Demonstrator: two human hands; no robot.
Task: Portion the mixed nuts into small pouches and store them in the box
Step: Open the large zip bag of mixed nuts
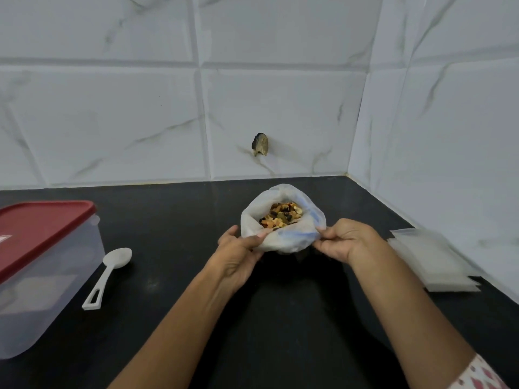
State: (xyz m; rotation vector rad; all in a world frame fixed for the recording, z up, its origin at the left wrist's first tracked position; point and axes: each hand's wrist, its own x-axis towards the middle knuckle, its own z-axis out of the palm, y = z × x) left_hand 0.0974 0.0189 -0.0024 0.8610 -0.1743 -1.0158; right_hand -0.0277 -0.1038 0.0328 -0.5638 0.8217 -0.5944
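The bag sits on the surface straight ahead of me, near the back wall, with the mixed nuts inside it; my 2 hands hold its near rim, my left hand on its left and my right hand on its right. Well off to my left stands the box with its lid on top, and the spoon lies just right of it, bowl end away from me. The stack of pouches lies to my right, well apart from the bag.

R sleeve white w/ pink-red print, short
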